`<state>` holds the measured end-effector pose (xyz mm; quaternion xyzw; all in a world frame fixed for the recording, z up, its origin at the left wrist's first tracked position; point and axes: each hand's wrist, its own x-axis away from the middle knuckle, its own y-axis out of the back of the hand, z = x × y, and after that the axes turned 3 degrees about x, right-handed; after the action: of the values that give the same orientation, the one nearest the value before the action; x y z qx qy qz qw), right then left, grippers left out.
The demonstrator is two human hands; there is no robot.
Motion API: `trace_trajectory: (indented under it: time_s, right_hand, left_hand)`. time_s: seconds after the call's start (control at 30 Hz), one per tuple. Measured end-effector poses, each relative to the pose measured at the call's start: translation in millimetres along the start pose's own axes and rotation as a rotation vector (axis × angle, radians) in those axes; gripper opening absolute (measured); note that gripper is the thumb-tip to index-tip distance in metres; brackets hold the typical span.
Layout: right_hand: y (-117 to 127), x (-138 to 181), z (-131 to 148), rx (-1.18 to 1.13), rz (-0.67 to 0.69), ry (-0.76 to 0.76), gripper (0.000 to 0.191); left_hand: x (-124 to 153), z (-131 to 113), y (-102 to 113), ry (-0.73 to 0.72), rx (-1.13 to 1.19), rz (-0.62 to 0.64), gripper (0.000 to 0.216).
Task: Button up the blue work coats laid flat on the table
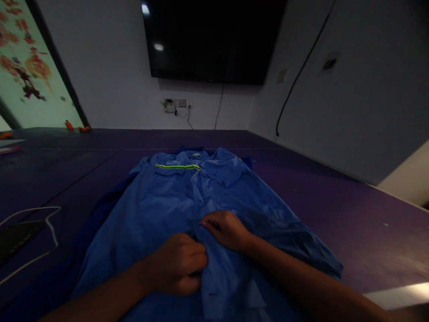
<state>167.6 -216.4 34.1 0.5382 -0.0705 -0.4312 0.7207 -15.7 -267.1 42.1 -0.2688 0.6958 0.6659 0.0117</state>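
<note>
A blue work shirt (157, 210) lies front side up, its collar away from me, with a yellow-green stripe and letters on the chest. The upper buttons show along the front placket. My left hand (179, 264) is closed on the placket's left edge, low on the shirt; its fingertips are hidden. Just above and to the right, my right hand (228, 229) pinches the placket between thumb and fingers. Whether a button is between those fingers cannot be seen. Below both hands, a buttonhole shows on the loose placket strip.
Darker blue fabric (100, 210) shows beneath the shirt, on a purple surface (295, 183). At the left lie a white cable (50, 223) and a dark flat object (20, 239). A television (214, 40) hangs on the wall above several sockets (182, 103).
</note>
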Motion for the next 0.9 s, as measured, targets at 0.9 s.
trace_trajectory:
  time_s: [0.9]
  right_hand:
    - [25.5,23.2,42.5,-0.048,0.558,0.09,0.048]
  left_hand:
    - [-8.3,-6.2,10.5,0.544,0.809,0.308,0.005]
